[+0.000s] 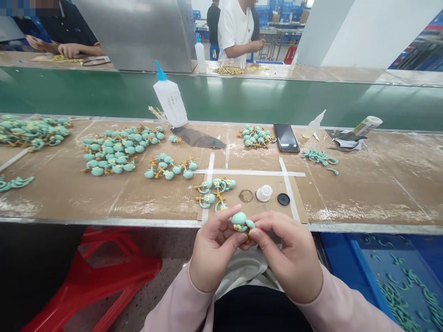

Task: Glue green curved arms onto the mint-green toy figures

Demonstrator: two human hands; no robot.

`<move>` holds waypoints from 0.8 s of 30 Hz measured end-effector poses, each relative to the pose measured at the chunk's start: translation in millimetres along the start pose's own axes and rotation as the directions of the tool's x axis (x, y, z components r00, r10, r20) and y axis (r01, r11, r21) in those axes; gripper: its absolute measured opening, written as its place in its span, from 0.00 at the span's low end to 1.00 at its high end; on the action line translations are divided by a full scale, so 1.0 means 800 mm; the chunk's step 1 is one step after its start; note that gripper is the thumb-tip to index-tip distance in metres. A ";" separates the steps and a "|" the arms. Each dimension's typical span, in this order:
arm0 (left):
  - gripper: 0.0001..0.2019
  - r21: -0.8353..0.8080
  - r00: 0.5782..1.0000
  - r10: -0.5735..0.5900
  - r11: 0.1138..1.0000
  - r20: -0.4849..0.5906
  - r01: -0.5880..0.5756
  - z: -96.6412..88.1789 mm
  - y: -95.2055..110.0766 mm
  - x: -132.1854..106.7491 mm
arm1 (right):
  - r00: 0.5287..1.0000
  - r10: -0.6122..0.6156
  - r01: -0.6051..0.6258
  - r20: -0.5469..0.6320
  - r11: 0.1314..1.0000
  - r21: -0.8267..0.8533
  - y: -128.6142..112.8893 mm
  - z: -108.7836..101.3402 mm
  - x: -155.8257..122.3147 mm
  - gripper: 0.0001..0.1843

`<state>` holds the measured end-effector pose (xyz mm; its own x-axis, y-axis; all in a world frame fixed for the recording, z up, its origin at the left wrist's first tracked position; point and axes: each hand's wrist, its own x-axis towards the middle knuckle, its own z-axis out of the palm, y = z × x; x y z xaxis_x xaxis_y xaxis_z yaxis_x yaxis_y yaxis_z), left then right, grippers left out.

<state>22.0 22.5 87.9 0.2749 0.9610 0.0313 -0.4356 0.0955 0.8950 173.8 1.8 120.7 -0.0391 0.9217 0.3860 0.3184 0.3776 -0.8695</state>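
Observation:
Just in front of the table's edge, a small toy figure (238, 218) with a teal head and yellow eyes is gripped in my left hand (215, 251). My right hand (289, 253) pinches a curved teal arm piece (249, 224) against the figure's side. Whether the arm is fixed to the body is hidden by the fingers. Beyond my hands, several toy figures with arms (209, 198) lie inside a taped area of the cardboard. To their right are a wire ring (246, 196), a small white cup (264, 193) and a black round cap (283, 199).
Piles of teal figures (116, 150) cover the table's left side. A glue bottle (170, 101), a phone (286, 137) and loose teal arms (318, 157) stand or lie farther back. A red stool (104, 276) and a blue bin (367, 276) flank me. Co-workers sit across.

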 end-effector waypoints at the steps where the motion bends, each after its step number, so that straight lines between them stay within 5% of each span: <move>1: 0.20 0.034 1.000 -0.001 0.999 -0.011 0.001 0.002 0.002 -0.001 | 0.999 -0.039 0.039 -0.015 0.998 -0.048 0.001 0.001 -0.001 0.08; 6: 0.21 0.053 0.998 -0.026 0.998 0.063 0.023 0.005 0.005 -0.003 | 0.955 -0.289 0.257 -0.059 0.913 -0.316 0.007 0.008 -0.009 0.10; 10: 0.15 0.033 0.999 0.033 0.999 0.023 -0.034 0.004 -0.001 -0.002 | 0.918 -0.396 0.366 -0.014 0.861 -0.352 0.006 0.009 -0.007 0.10; 13: 0.15 -0.079 0.996 0.023 0.997 0.087 -0.016 0.005 -0.002 -0.005 | 0.912 -0.395 0.332 -0.114 0.870 -0.365 0.003 0.004 -0.002 0.04; 15: 0.15 -0.142 0.989 0.064 0.989 0.133 -0.045 0.008 0.000 -0.008 | 0.917 -0.362 0.280 -0.171 0.885 -0.372 0.002 0.000 0.000 0.10; 20: 0.15 -0.210 0.969 0.162 0.970 0.184 -0.123 0.016 0.006 -0.014 | 0.967 -0.256 0.244 -0.019 0.941 -0.234 0.000 0.001 0.000 0.23; 24: 0.14 -0.222 0.968 0.148 0.970 0.201 -0.102 0.021 0.007 -0.013 | 0.962 -0.264 0.239 -0.069 0.937 -0.254 -0.003 0.004 -0.004 0.24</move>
<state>30.9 8.3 99.7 0.3743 0.8923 0.2524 -0.6410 0.0522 0.7658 170.0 -1.4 120.5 -0.0562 0.7807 0.6224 0.5294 0.5519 -0.6444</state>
